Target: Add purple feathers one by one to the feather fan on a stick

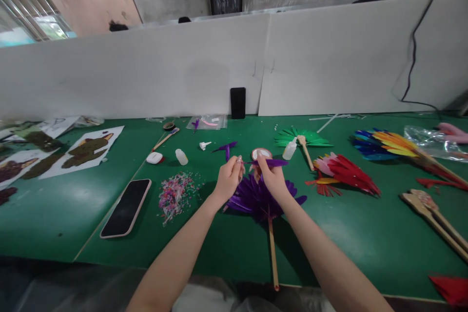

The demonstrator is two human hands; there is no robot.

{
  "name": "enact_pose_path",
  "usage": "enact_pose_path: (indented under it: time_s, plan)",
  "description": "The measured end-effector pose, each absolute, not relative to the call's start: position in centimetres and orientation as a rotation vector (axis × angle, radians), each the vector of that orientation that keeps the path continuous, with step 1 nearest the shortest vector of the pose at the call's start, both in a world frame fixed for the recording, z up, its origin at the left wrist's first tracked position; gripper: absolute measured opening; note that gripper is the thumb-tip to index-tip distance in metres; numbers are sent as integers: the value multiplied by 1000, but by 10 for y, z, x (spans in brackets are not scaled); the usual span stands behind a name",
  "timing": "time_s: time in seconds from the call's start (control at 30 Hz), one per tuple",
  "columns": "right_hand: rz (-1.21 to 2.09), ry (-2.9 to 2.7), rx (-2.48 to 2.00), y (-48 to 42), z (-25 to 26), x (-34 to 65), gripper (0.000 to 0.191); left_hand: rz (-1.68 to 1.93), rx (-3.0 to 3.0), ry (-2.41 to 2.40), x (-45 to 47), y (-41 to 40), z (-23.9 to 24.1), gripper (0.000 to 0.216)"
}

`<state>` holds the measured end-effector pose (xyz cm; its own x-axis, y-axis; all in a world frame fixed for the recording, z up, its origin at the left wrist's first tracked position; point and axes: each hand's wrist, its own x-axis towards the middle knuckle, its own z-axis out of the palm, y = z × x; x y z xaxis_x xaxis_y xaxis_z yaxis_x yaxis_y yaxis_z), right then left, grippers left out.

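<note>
Both hands are raised over a purple feather fan (248, 200), which lies on the green table with its wooden handle (273, 253) toward me. Between the fingers of my right hand (268, 173) is a purple feather (278, 162), its tip pointing right. My left hand (229, 175) pinches the thin quill end of this same feather. A round white-lidded container (261, 153) stands just behind my right hand, partly covered by it. Loose purple feathers (227, 147) lie behind my left hand.
Left of the fan are a pile of coloured bits (174, 197), a phone (126, 208) and a small bottle (181, 157). To the right are another bottle (290, 149), a green feather fan (292, 137), red feathers (345, 173) and wooden handles (435, 217). A white partition (146, 73) borders the back.
</note>
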<state>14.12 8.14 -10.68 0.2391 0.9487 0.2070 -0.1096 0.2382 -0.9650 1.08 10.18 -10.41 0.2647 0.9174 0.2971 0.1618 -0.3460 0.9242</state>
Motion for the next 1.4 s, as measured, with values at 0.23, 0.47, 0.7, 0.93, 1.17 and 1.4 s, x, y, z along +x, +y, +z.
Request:
enact_pose_path:
  time_s: [0.23,0.47,0.7,0.93,1.17,1.4]
  plan:
    - [692,-1236,-1105,75,-113,145,38,1118,1743,1015,11,102,-103,33]
    - [525,-1338,-1143,74,-117,145,31,1089,1779,1006,10,103,-104,24]
    - [432,-1376,-1151,72,-117,142,34,1084,1828,1030,12,102,-106,22]
    - [390,-1375,-1147,72,-115,141,38,1054,1921,1093,13,102,-109,25]
    - [465,-1309,-1123,69,-116,139,39,964,2127,1316,-15,87,-85,28]
    - [532,-1264,-1104,65,-113,136,39,976,1989,2461,-159,27,-116,72]
